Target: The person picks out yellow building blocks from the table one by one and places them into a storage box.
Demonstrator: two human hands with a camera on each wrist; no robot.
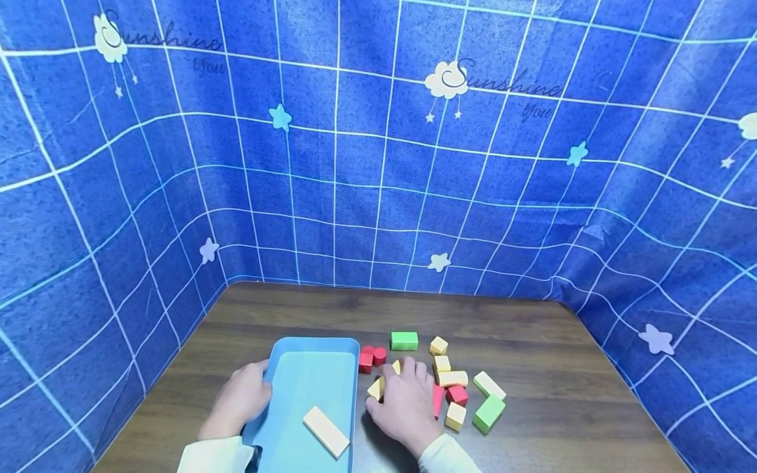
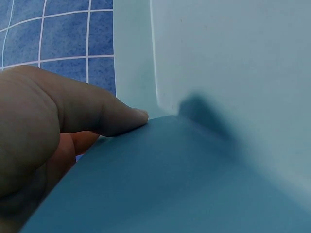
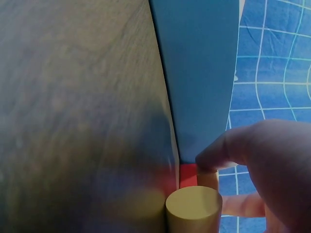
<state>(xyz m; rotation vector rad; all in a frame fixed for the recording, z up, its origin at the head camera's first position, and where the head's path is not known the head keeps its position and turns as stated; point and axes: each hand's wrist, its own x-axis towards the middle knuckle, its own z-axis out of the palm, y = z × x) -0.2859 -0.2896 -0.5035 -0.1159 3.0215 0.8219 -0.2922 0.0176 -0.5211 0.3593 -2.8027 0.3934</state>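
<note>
A light-blue tray [image 1: 310, 374] lies on the table at the left, with one flat pale wooden block [image 1: 326, 431] inside it. My left hand [image 1: 241, 399] grips the tray's left rim, the thumb on top and fingers below in the left wrist view. Right of the tray, my right hand [image 1: 408, 401] reaches down among loose blocks. Its thumb and a finger close around a yellow wooden block [image 1: 376, 389], partly hidden by the hand. A yellow cylinder [image 3: 193, 203] stands close to those fingers in the right wrist view, in front of a red block [image 3: 188, 175].
Red blocks [image 1: 367, 360] sit against the tray's right side. Behind my right hand lies a green block [image 1: 405, 341]. To its right are several yellow, red and green blocks, including a green one [image 1: 489, 414]. Blue patterned cloth [image 1: 378, 164] encloses the wooden table [image 1: 532, 341].
</note>
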